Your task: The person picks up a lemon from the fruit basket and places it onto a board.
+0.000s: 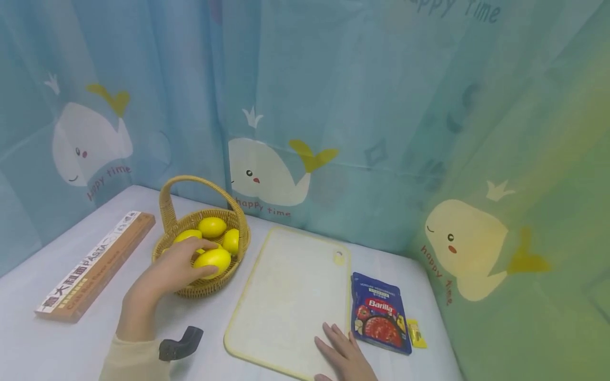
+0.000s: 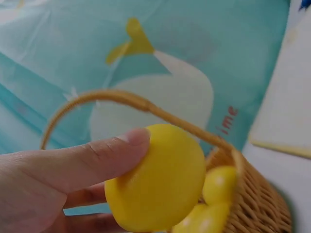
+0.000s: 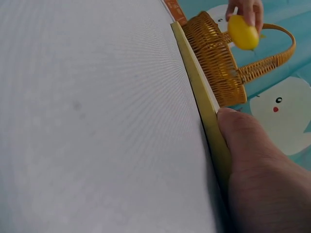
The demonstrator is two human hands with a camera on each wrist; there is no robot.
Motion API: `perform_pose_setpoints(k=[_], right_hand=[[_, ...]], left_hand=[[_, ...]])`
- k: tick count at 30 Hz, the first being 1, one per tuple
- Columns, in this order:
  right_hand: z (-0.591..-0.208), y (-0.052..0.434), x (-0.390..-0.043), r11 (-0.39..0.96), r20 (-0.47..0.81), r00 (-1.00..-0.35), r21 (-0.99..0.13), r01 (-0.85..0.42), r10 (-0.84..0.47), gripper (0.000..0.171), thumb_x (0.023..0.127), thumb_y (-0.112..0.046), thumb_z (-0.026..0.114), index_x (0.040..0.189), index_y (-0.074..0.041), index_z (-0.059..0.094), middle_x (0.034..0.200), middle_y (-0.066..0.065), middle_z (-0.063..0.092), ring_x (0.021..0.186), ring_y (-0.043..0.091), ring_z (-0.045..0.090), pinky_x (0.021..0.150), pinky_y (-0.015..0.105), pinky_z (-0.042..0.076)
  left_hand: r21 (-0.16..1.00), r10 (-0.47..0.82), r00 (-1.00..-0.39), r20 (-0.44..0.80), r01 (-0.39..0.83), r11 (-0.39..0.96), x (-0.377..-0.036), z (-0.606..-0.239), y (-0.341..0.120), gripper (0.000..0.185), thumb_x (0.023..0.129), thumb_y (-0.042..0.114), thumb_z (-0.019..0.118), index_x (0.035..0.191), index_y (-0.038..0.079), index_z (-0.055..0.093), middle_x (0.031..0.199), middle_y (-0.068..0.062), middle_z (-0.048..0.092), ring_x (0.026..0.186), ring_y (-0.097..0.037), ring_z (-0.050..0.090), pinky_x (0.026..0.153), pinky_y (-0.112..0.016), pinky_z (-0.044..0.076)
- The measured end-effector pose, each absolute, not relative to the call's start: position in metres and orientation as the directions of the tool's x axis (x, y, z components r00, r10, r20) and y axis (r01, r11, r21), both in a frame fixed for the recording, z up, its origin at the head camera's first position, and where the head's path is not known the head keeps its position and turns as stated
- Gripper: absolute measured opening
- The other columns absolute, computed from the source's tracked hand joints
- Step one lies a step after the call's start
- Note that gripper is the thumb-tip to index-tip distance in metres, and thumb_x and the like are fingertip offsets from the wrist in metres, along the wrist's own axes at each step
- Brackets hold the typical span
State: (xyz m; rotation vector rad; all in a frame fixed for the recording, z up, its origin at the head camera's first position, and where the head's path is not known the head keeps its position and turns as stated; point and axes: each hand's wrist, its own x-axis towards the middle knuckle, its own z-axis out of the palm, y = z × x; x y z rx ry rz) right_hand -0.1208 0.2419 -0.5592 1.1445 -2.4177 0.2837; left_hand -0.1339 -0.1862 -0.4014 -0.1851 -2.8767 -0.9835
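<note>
Our left hand [image 1: 167, 272] grips a lemon [image 1: 212, 260] just above the wicker basket [image 1: 202, 286], left of the cutting board [image 1: 286, 291]. Our right hand [image 1: 345, 355] rests flat, fingers straight, on the board's near edge.

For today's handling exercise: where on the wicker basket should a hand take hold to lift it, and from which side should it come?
Probably grip the top of the arched handle of the wicker basket, coming straight down from above. The handle stands upright over the middle, so the load of lemons would hang balanced. The left hand already holds one lemon at the near rim; the right hand rests on the cutting board.
</note>
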Motion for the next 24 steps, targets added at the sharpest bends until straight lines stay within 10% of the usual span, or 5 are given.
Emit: perform_pose_setpoints(k=[24], right_hand=[[-0.554,0.236,-0.115,0.694,0.408,-0.625,0.029,-0.720,-0.666,0.062,0.082,-0.058,0.062,0.136,-0.030,0.052,0.144,0.001,0.048,0.145,0.001,0.008,0.117,0.020,-0.015]], left_hand=[[0.701,0.262,-0.926,0.271,0.377,0.606,-0.161,-0.422,-0.104,0.048,0.082,0.036,0.072,0.126,0.021,0.060,0.126,0.004,0.058,0.111,-0.016,0.058,0.088,-0.035,0.054]])
